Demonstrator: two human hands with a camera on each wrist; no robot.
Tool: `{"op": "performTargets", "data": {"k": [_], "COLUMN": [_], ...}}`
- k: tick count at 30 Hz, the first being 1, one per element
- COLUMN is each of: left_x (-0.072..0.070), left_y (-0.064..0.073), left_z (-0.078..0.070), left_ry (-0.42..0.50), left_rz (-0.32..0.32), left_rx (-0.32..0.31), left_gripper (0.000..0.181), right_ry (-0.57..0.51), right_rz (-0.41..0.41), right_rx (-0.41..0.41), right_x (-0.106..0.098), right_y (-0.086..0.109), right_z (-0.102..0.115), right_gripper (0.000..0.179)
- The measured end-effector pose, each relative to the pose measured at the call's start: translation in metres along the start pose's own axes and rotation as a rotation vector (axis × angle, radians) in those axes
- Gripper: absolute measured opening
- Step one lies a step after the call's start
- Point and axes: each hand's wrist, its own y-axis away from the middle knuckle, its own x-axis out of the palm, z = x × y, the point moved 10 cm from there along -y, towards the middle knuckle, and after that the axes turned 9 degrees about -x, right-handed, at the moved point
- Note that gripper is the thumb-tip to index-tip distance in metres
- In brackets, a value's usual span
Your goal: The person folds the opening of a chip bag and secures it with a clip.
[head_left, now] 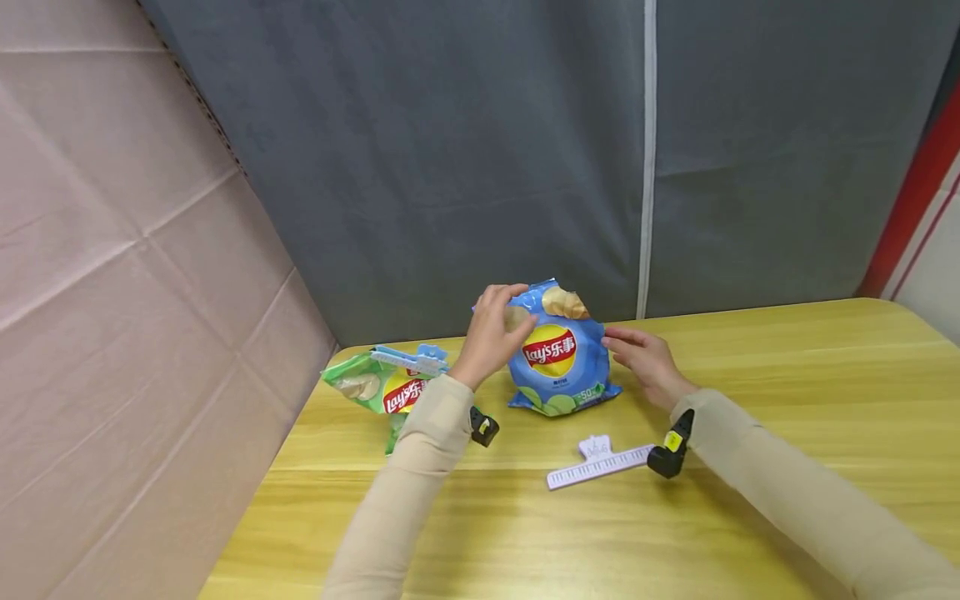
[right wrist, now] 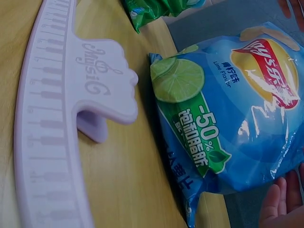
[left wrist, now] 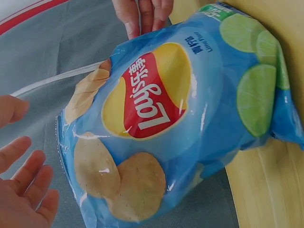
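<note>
A blue bag of Lay's lime chips [head_left: 558, 375] stands upright near the back of the table. My left hand [head_left: 491, 332] is at its upper left; in the left wrist view the fingers [left wrist: 33, 178] are spread and apart from the bag. On the other side, my right hand [head_left: 647, 360] reaches the bag's right edge with its fingers fairly straight. The right wrist view has those fingertips [right wrist: 280, 192] right against the bag's side. Nearer to me lies a pale purple bag clip [head_left: 600, 467] with piano-key markings and the word Music.
To the left, a green bag of Lay's chips [head_left: 367, 385] carries a light blue clip [head_left: 411, 360] across its top. The left sleeve partly hides this bag. A grey curtain [head_left: 465, 167] hangs behind the wooden table [head_left: 787, 375], and a pale cloth wall [head_left: 142, 333] borders the left.
</note>
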Motion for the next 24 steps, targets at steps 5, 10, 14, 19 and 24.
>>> {"op": "performTargets", "data": {"k": [5, 10, 14, 19, 24], "left_x": [0.005, 0.011, 0.016, 0.016, 0.016], "left_y": [-0.007, -0.013, -0.013, -0.014, -0.018], "left_z": [-0.001, 0.003, 0.008, 0.01, 0.01], "left_ry": [-0.014, -0.049, -0.09, -0.134, -0.158], "left_rz": [-0.02, -0.002, 0.028, 0.026, 0.009], "left_rx": [-0.015, -0.06, -0.09, -0.087, -0.076], "left_gripper": [0.04, 0.04, 0.042, 0.043, 0.043], "right_ry": [0.004, 0.081, 0.142, 0.165, 0.191], "right_rz": [-0.016, -0.022, -0.017, 0.03, 0.051], "right_rx": [0.025, 0.017, 0.014, -0.023, -0.052], "right_x": [-0.001, 0.0, 0.001, 0.005, 0.007], "right_y": [0.0, -0.001, -0.002, -0.004, -0.005], "right_z": [-0.004, -0.006, -0.01, -0.009, -0.008], "right_gripper": [0.056, 0.055, 0.059, 0.061, 0.062]}}
